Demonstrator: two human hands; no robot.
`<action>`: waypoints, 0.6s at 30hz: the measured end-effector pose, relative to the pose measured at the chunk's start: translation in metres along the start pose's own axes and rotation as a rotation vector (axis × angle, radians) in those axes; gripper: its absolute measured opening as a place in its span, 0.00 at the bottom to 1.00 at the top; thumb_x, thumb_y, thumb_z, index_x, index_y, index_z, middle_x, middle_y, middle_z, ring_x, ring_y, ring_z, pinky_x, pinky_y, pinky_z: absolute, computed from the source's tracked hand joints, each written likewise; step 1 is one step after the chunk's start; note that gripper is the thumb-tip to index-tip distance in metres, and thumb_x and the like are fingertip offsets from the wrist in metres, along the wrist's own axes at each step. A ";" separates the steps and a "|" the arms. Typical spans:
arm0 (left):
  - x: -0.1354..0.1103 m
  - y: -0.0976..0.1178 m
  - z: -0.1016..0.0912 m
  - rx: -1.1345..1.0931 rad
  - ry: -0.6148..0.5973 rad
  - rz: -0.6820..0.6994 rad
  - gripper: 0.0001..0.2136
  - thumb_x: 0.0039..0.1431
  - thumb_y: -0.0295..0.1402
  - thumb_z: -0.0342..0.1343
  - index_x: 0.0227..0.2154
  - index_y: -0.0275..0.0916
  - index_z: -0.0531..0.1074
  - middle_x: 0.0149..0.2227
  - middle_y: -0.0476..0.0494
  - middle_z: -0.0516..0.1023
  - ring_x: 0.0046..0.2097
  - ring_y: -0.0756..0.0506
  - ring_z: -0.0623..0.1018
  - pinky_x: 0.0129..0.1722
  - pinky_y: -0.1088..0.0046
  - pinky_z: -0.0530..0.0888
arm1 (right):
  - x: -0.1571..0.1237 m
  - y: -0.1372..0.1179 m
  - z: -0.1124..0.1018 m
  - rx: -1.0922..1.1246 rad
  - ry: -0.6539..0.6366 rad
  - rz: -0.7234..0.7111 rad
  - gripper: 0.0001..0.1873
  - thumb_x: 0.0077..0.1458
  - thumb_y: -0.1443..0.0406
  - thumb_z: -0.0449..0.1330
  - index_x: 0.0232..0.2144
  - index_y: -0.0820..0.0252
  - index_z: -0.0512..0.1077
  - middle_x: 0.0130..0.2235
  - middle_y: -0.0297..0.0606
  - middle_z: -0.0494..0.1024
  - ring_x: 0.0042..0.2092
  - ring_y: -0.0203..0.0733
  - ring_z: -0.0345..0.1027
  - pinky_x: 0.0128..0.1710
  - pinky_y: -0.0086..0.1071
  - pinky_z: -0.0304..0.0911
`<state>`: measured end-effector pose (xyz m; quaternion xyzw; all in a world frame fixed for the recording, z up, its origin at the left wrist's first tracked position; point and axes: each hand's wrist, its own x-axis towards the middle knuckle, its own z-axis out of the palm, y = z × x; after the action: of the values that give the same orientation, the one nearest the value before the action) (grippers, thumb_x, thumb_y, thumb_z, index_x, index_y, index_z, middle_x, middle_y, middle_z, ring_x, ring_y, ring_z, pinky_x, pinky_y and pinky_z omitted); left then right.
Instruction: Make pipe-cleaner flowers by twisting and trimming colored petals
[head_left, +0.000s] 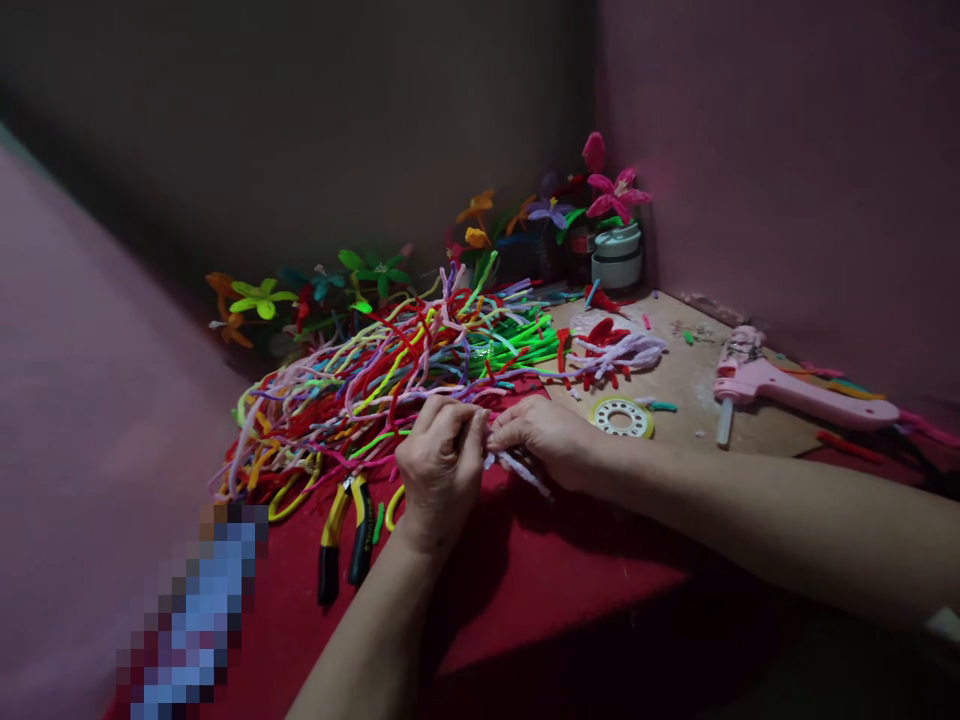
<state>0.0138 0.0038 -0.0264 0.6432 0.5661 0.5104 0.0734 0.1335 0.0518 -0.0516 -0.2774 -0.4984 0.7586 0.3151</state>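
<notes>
Both hands meet over a red cloth (570, 600). The left hand (442, 465) and the right hand (544, 435) each pinch one pale lilac pipe cleaner (521, 470), with their fingertips nearly touching. Each grip is narrow and closed on the stem, whose loose end trails out beneath the right grip toward the person. Just beyond both grips lies a tangled pile of pipe cleaners (390, 365) in red, green, yellow, pink and blue. Near the left grip, on its outer side and closer to the person, lie yellow-handled pliers (345, 540). Just right of the right grip a yellow-rimmed tape ring (621, 417) sits on a wooden board (675, 375), and farther right lies a pink glue gun (795, 392). Well beyond the grips, against the wall, stand pipe-cleaner flowers (616, 190) and a white pot (616, 262).
</notes>
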 end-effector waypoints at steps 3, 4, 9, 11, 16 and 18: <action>0.003 -0.002 0.000 -0.011 0.010 -0.063 0.06 0.49 0.33 0.55 0.21 0.39 0.71 0.25 0.48 0.70 0.30 0.50 0.68 0.34 0.76 0.66 | -0.001 -0.001 0.000 0.016 -0.052 -0.008 0.07 0.39 0.69 0.58 0.14 0.64 0.65 0.14 0.29 0.63 0.16 0.27 0.51 0.16 0.26 0.44; 0.004 -0.003 -0.001 -0.046 -0.010 -0.130 0.07 0.49 0.34 0.55 0.21 0.38 0.71 0.23 0.49 0.69 0.27 0.51 0.67 0.30 0.77 0.65 | -0.001 -0.002 0.000 0.007 -0.074 -0.013 0.07 0.40 0.69 0.58 0.15 0.64 0.65 0.14 0.29 0.64 0.16 0.28 0.51 0.17 0.26 0.44; 0.010 -0.011 -0.002 -0.435 -0.126 -0.459 0.13 0.49 0.43 0.53 0.29 0.36 0.70 0.20 0.53 0.66 0.18 0.57 0.60 0.16 0.81 0.56 | 0.001 -0.006 -0.003 -0.043 -0.022 -0.065 0.05 0.39 0.70 0.58 0.16 0.65 0.66 0.14 0.28 0.63 0.17 0.28 0.51 0.18 0.26 0.45; 0.011 -0.012 -0.002 -0.499 -0.147 -0.472 0.15 0.49 0.44 0.54 0.31 0.36 0.69 0.22 0.53 0.68 0.17 0.57 0.61 0.15 0.81 0.56 | 0.003 -0.006 -0.006 -0.044 0.017 -0.109 0.04 0.39 0.70 0.58 0.17 0.65 0.66 0.15 0.28 0.62 0.17 0.28 0.51 0.18 0.26 0.46; 0.012 -0.012 -0.001 -0.480 -0.259 -0.532 0.15 0.41 0.39 0.61 0.31 0.36 0.67 0.18 0.55 0.66 0.16 0.57 0.62 0.14 0.82 0.58 | 0.008 -0.006 -0.010 -0.015 0.069 -0.153 0.03 0.40 0.69 0.59 0.21 0.65 0.69 0.17 0.29 0.64 0.19 0.28 0.52 0.20 0.26 0.48; 0.012 -0.011 -0.001 -0.494 -0.255 -0.528 0.14 0.41 0.36 0.62 0.29 0.35 0.67 0.18 0.54 0.67 0.16 0.57 0.63 0.14 0.81 0.58 | 0.008 -0.006 -0.011 -0.003 0.076 -0.141 0.04 0.40 0.67 0.59 0.22 0.65 0.69 0.17 0.29 0.64 0.18 0.28 0.52 0.20 0.26 0.48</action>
<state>0.0040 0.0166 -0.0263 0.4964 0.5585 0.5110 0.4249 0.1374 0.0662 -0.0507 -0.2704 -0.5055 0.7227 0.3862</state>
